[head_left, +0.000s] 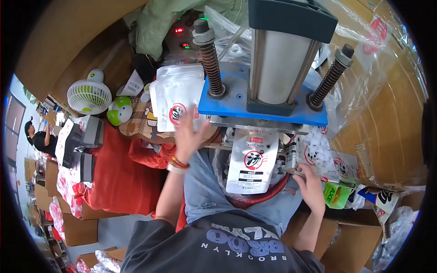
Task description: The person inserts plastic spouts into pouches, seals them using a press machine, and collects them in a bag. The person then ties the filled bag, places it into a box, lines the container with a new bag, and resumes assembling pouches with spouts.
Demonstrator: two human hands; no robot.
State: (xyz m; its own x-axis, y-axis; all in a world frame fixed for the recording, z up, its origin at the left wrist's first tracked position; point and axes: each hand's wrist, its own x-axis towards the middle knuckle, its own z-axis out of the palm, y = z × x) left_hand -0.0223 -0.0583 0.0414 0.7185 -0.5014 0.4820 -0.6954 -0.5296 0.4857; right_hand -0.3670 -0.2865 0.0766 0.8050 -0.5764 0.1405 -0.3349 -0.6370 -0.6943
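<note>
A white pouch with a red ring and black print (253, 164) hangs below the front edge of a blue press plate (268, 113), above my lap. My left hand (187, 140) is raised beside a stack of similar pouches (176, 84), fingers apart and slightly blurred, holding nothing. At the right of the hanging pouch, my right hand (308, 182) is closed, thumb against fingers, near a small metal part; what it holds, if anything, is too small to name.
A white fan (89, 96) and a green-and-white toy (119, 110) stand at left. Threaded posts with springs (211, 63) flank the press cylinder (275, 63). Red cloth (123, 177) lies at left, cardboard boxes (355, 241) at lower right. Another person (41, 136) is far left.
</note>
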